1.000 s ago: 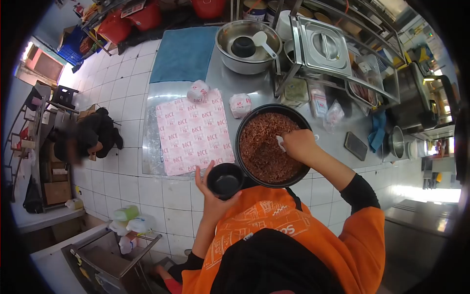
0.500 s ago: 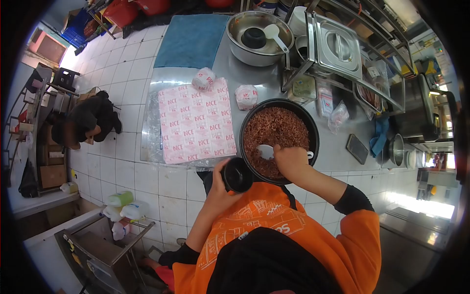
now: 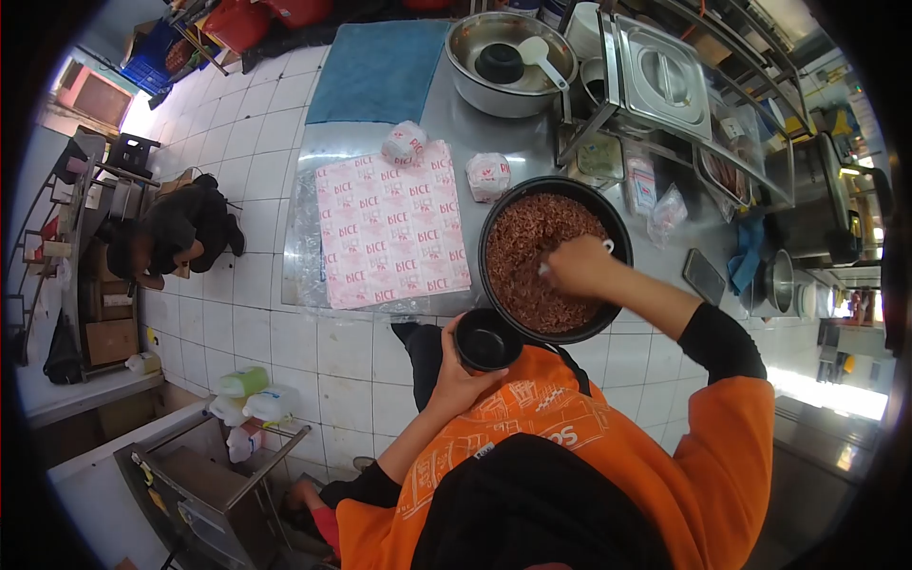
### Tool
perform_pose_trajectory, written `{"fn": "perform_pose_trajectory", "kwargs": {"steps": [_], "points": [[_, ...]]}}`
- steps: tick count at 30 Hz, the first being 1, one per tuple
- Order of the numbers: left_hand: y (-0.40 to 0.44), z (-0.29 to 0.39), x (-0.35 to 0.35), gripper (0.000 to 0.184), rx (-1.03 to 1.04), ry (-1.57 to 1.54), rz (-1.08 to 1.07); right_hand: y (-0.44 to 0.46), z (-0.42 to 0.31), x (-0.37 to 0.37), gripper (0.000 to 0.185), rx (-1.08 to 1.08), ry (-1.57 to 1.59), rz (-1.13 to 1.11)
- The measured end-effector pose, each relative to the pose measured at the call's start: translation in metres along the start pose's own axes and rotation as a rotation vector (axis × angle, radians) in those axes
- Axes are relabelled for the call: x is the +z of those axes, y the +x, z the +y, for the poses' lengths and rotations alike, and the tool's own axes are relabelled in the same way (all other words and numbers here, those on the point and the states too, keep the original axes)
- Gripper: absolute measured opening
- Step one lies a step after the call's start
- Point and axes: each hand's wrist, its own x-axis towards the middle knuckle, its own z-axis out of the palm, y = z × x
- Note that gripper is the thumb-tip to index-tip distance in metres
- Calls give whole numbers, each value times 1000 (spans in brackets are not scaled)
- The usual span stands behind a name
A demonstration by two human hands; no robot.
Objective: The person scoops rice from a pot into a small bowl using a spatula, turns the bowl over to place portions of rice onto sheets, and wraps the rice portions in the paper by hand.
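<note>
My left hand (image 3: 463, 385) is wrapped round a small black bowl (image 3: 488, 344), its mouth facing up, beside the near rim of a dark pot. The pot (image 3: 622, 223) holds reddish-brown cooked rice (image 3: 532, 228). Over the rice, my right hand (image 3: 577, 266) grips a white rice paddle (image 3: 609, 245); the handle end shows past the fist, while most of the blade is hidden by the hand or the rice. Left of the pot lies a stack of printed wrapping paper (image 3: 394, 233). Two wrapped bundles, one on the paper (image 3: 404, 142) and one by the pot (image 3: 488, 178), stand nearby.
A steel bowl (image 3: 465, 90) with a black bowl and white spoon stands at the back, beside a blue cloth (image 3: 375, 71). A metal rack (image 3: 608, 114) with a lidded steel pan and a phone (image 3: 704, 276) are to the right. A person (image 3: 190, 228) crouches on the left.
My right hand has moved up and inward over the rice, and the paddle blade that showed before is now mostly hidden. The whole view has shifted slightly; my left hand still holds the bowl.
</note>
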Motion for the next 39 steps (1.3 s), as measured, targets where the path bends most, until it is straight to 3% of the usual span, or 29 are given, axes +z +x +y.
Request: {"fn": "perform_pose_trajectory", "kwargs": {"steps": [7,10,19,22,31,34,39], "points": [[-3,-15,7,96,-17,-116,52,-23,-16,-19,25,-42,88,-10],[-1,-12,9,97,-1,-178,57,-27,-6,-8,24,-99,94,94],[-3,-15,9,98,11,-89,75,-40,-17,-1,18,-201,65,208],[-4,-16,11,99,-30,-83,67,-47,-23,-16,19,-90,81,97],[-4,2,-17,100,-52,67,73,-54,-5,-14,23,0,328,96],[-3,27,-35,99,59,36,112,-61,4,-22,25,33,318,89],[25,77,-17,86,336,657,146,-96,11,-44,18,79,286,355]]}}
